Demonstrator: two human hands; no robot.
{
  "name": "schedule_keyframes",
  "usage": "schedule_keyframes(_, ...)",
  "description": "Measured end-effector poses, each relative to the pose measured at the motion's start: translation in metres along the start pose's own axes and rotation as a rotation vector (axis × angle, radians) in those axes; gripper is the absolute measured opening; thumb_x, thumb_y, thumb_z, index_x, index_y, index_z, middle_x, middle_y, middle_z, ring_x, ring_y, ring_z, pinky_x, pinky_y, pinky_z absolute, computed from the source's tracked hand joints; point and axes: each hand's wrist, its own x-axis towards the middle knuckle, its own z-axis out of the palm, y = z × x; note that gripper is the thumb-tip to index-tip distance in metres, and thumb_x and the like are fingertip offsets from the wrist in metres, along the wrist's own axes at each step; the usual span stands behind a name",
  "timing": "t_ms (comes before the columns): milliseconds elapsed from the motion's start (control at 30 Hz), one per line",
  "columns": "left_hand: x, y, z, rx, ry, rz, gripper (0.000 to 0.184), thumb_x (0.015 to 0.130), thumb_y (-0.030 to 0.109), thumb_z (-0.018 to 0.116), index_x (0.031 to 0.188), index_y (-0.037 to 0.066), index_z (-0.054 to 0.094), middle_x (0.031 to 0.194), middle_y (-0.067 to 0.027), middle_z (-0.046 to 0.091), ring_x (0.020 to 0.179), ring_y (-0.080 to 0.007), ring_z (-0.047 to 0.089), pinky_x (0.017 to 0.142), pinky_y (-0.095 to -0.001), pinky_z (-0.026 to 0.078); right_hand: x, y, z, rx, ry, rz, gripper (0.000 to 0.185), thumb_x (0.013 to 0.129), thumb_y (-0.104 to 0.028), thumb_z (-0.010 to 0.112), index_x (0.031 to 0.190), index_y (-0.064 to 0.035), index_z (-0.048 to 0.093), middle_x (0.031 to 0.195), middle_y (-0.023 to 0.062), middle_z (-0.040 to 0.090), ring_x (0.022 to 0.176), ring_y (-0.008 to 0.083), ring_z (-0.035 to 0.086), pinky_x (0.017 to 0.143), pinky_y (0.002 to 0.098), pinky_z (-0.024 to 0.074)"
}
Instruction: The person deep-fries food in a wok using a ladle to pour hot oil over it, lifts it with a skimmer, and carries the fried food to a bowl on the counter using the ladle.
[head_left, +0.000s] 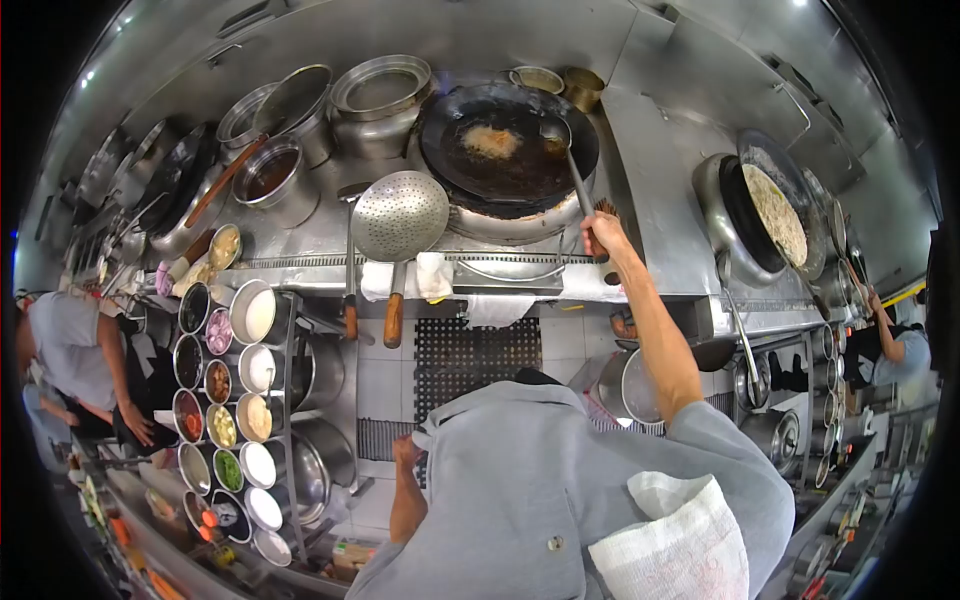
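Note:
My right hand (604, 236) is wrapped round the handle of a ladle (577, 180). The ladle's bowl rests in the right part of a large dark wok (456, 178) on the burner. Beside the bowl, a light brown patch of food or froth (490, 142) sits in the wok's dark bottom. Low by my body, away from the stove, my left hand (406, 450) is curled closed, with nothing visible in it. A round perforated strainer (401, 214) with a wooden handle lies on the counter left of the wok.
Metal pots (380, 95) stand behind and left of the wok. Several ingredient tubs (252, 312) fill a rack at left. A second wok (752, 215) with pale food is at right. Another person (75, 345) stands at far left, another person (895, 350) at far right. A black mat (478, 360) covers the floor.

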Motion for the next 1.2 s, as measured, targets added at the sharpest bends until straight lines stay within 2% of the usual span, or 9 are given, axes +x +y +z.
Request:
schedule_keyframes(133,-0.001,0.018,-0.007,-0.109,-0.098,-0.114,0.028,0.073,0.021,0.05,0.085,-0.002,0.062,0.061,-0.0075,0.057,0.05,-0.0155,0.054,0.04,-0.0262,0.042,0.007,-0.003,0.013,0.81,-0.322,0.231,0.01,0.077,-0.008,0.048,0.079,0.0027,0.047,0.057,0.0012,0.045,0.045,0.0097,0.043,0.041,0.0235,0.0356)
schedule_keyframes(367,0.008,0.028,-0.01,-0.343,-0.032,0.037,0.027,0.073,0.016,0.046,0.085,-0.003,0.061,0.064,-0.0073,0.057,0.048,-0.0148,0.052,0.04,-0.0259,0.042,0.002,-0.022,0.021,1.032,-0.387,0.294,0.019,0.078,-0.005,0.048,0.092,0.0066,0.043,0.059,0.0013,0.045,0.047,0.0087,0.043,0.042,0.0211,0.0348)
schedule_keyframes(400,0.008,0.027,-0.011,-0.345,-0.039,0.066,0.027,0.073,0.015,0.046,0.085,-0.004,0.061,0.062,-0.007,0.056,0.046,-0.0146,0.051,0.04,-0.0259,0.042,0.003,-0.028,0.022,0.979,-0.381,0.298,0.009,0.078,-0.008,0.049,0.078,-0.0001,0.045,0.057,0.0002,0.044,0.047,0.0092,0.042,0.043,0.0219,0.0359)
schedule_keyframes(633,0.002,0.028,-0.013,-0.261,-0.033,-0.254,0.03,0.072,0.019,0.051,0.087,-0.006,0.059,0.062,-0.0073,0.057,0.047,-0.0149,0.051,0.04,-0.0261,0.042,0.016,-0.057,0.031,0.663,-0.364,0.209,0.008,0.076,-0.008,0.05,0.072,-0.0045,0.045,0.055,0.0008,0.043,0.044,0.0092,0.041,0.04,0.0226,0.0361)
schedule_keyframes(733,0.008,0.004,-0.011,-0.267,-0.008,-0.23,0.033,0.071,0.021,0.053,0.089,-0.007,0.059,0.064,-0.0084,0.058,0.048,-0.0158,0.053,0.04,-0.0263,0.042,0.011,-0.069,0.037,0.48,-0.308,0.162,0.007,0.077,-0.006,0.05,0.073,-0.0044,0.044,0.054,0.0004,0.043,0.043,0.009,0.041,0.039,0.0227,0.0348)
schedule_keyframes(800,0.009,-0.003,-0.012,0.014,-0.021,0.126,0.036,0.071,0.022,0.053,0.092,-0.007,0.058,0.066,-0.0097,0.059,0.051,-0.0166,0.055,0.041,-0.0265,0.043,0.008,-0.073,0.037,0.391,-0.276,0.139,0.007,0.077,-0.005,0.05,0.074,-0.0044,0.044,0.054,0.0002,0.043,0.042,0.0089,0.041,0.038,0.0228,0.0341)
schedule_keyframes(1033,0.021,-0.001,-0.008,0.035,-0.06,0.166,0.033,0.071,0.021,0.052,0.091,-0.004,0.06,0.066,-0.009,0.058,0.053,-0.0152,0.054,0.041,-0.0262,0.042,0.015,-0.078,0.036,-0.315,-0.171,-0.148,0.007,0.074,-0.002,0.05,0.082,-0.002,0.05,0.053,0.0017,0.045,0.038,0.0092,0.041,0.035,0.025,0.035)
schedule_keyframes(1100,0.025,0.0,-0.007,-0.334,-0.076,-0.17,0.028,0.072,0.02,0.052,0.085,-0.003,0.061,0.062,-0.006,0.055,0.049,-0.0135,0.05,0.04,-0.0256,0.04,0.016,-0.078,0.035,-0.441,-0.133,-0.201,0.011,0.074,-0.003,0.05,0.085,-0.0004,0.052,0.052,0.0019,0.045,0.038,0.0089,0.042,0.035,0.0247,0.0347)
schedule_keyframes(1200,0.026,0.002,-0.006,-0.344,-0.094,-0.171,0.025,0.072,0.019,0.052,0.083,-0.002,0.061,0.059,-0.0034,0.052,0.047,-0.0123,0.047,0.039,-0.0249,0.038,0.017,-0.083,0.036,-0.659,-0.129,-0.233,0.021,0.072,-0.008,0.052,0.087,0.0067,0.053,0.056,0.0088,0.051,0.045,0.0169,0.052,0.04,0.0314,0.0413)
